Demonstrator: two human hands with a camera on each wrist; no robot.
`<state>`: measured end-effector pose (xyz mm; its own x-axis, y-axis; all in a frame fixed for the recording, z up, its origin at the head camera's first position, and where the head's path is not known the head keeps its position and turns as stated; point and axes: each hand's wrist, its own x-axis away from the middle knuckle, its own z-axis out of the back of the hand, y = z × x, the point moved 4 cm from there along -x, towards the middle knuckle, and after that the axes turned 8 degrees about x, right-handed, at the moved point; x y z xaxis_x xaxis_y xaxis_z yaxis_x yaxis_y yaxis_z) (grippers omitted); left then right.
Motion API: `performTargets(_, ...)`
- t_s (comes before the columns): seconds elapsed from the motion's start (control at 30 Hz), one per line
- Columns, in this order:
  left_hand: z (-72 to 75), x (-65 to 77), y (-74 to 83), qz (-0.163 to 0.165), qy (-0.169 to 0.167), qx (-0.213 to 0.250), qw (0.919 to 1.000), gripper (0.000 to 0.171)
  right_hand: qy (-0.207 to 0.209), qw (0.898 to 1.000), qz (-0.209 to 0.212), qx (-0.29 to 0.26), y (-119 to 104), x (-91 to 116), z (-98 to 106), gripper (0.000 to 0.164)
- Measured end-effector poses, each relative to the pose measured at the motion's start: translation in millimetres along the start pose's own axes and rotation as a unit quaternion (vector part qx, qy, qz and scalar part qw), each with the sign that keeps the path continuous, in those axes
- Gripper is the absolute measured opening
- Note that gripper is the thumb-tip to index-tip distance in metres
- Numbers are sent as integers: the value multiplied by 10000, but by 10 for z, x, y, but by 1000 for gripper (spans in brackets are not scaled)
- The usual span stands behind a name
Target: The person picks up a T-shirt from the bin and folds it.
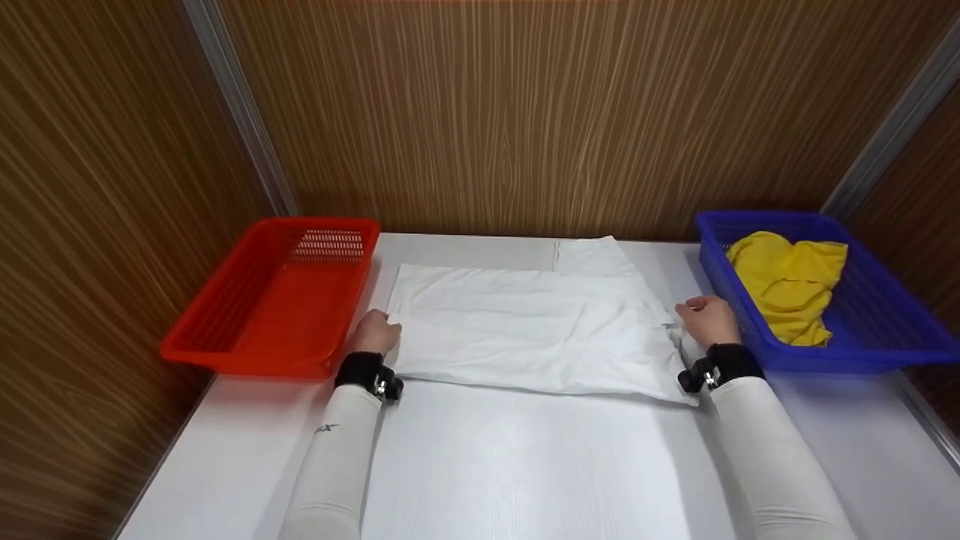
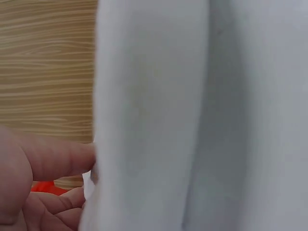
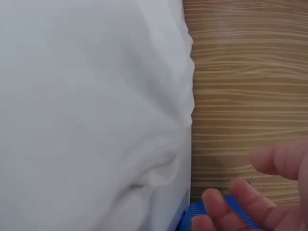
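Observation:
A white shirt lies spread flat on the table in a wide, folded shape, with a sleeve-like flap sticking out at its back right. At the shirt's left edge my left hand pinches the fabric between thumb and fingers; the left wrist view shows the pinched edge of the white cloth close up. Beside the right edge is my right hand. In the right wrist view its thumb and fingers stand apart, with nothing between them, next to the wrinkled cloth.
To the left stands a red plastic basket with nothing seen inside. A blue basket at the right, close by my right hand, holds a crumpled yellow garment. Wood-grain panels enclose the white table at the back and sides.

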<state>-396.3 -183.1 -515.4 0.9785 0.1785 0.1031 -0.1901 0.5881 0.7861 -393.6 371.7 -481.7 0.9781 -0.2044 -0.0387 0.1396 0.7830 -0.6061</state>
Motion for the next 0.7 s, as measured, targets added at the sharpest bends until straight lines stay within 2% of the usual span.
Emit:
performTargets(0.13,-2,17,-52,23,-64,116,9999,43,-725,9951,535,396,-56,-48,-150,44)
performTargets(0.3,5,25,-43,34,-153,116,9998,45,-1453,9834,779,761,-208,-152,-404,56)
performTargets(0.4,24,23,-10,25,-181,41,9998,46,-1512,9771,846,1233,-265,-229,-525,57)
performTargets(0.53,44,41,30,15,-256,77,9996,46,-1294,9675,995,1932,-296,-314,-590,50)
performTargets(0.63,78,85,27,-7,-263,122,9996,46,-1334,9639,1069,2040,-356,-320,-564,41)
performTargets(0.7,108,117,14,-15,-258,119,9996,48,-1358,9668,1154,1833,-422,-315,-522,34)
